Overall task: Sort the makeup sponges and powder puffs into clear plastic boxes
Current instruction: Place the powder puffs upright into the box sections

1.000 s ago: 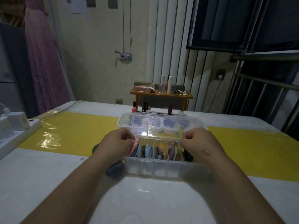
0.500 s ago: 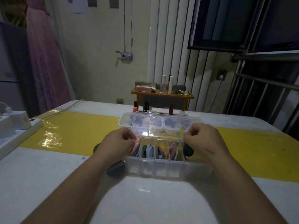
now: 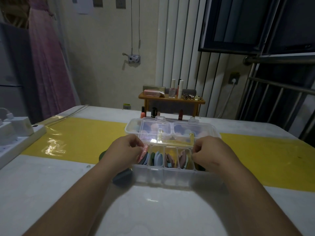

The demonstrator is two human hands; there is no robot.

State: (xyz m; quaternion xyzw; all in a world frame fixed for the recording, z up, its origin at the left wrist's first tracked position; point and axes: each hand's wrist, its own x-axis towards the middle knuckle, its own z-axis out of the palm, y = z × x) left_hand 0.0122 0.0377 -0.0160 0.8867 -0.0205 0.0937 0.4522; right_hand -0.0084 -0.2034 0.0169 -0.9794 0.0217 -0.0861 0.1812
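A clear plastic box (image 3: 170, 176) with several compartments stands at the table's middle, holding upright flat puffs (image 3: 157, 157) in pink, blue, green and dark tones. Its clear lid (image 3: 163, 133) is raised and tilted over the back half. My left hand (image 3: 122, 150) pinches the lid's left corner and my right hand (image 3: 211, 152) pinches its right corner. Behind it sits a second clear box (image 3: 134, 125) with rounded sponges seen through its wall. A dark sponge (image 3: 121, 176) lies on the table by the box's left side, under my left wrist.
A yellow mat (image 3: 76, 138) runs across the white table (image 3: 51, 193). A white power strip with chargers (image 3: 15, 133) lies at the left edge. Lipsticks (image 3: 154, 112) stand behind the boxes, below a small wooden shelf (image 3: 172, 99) of cosmetics.
Both hands stay on the lid's corners; the lid has barely shifted. The view has tipped slightly.
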